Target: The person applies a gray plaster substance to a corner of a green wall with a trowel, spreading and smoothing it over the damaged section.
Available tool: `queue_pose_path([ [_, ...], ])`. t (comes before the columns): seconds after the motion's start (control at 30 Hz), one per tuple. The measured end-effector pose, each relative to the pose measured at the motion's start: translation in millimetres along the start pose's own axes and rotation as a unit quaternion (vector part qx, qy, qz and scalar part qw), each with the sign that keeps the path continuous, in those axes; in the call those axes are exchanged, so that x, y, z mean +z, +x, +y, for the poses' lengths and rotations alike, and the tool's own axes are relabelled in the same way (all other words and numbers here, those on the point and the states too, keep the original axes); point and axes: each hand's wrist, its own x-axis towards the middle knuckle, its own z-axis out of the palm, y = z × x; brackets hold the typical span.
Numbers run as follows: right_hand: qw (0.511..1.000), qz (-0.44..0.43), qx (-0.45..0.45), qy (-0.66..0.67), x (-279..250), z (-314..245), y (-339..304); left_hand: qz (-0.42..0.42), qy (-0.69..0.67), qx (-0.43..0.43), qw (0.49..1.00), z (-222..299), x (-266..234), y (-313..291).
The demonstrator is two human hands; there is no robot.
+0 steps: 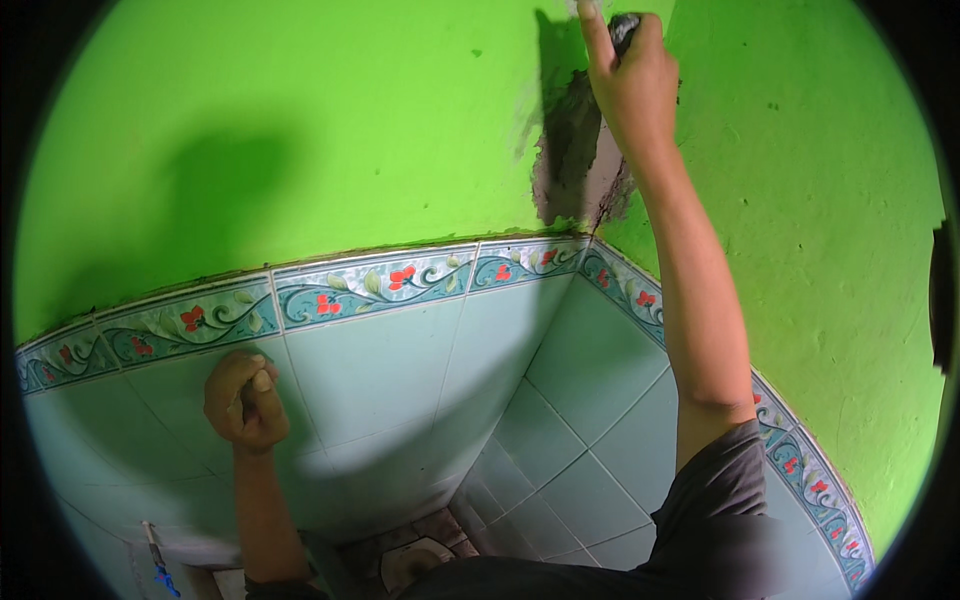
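Observation:
My right hand point(640, 85) is raised to the green wall point(400, 120) near the corner. Its fingers close round a dark, shiny tool handle point(624, 32), with one finger stretched along it; the tool's working end is not visible. Below this hand, a patch of bare grey-brown plaster point(600, 170) runs down the corner, with peeling paint edges and a crack. My left hand point(247, 400) is lower, in front of the pale green tiles, with its fingers curled against the thumb. Whatever lies inside that hand, if anything, is hidden.
A flowered border of tiles point(375, 285) runs along both walls under the green paint. Pale green tiles point(375, 375) cover the lower walls. Far below stands what looks like a toilet bowl point(415, 560). A thin fitting with a blue part point(160, 565) is at lower left.

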Motion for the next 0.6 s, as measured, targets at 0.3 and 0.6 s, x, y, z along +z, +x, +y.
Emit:
queue_pose_path([
  [0.3, 0.994, 0.103, 0.032, -0.023, -18.6, -13.8, 65.2, -0.001, 0.001, -0.001, 1.000, 0.9, -0.3, 0.7],
  [0.6, 0.995, 0.012, 0.097, 0.004, -21.7, 30.3, -22.5, 0.003, 0.020, 0.012, 1.000, 1.8, 0.2, 3.1],
])
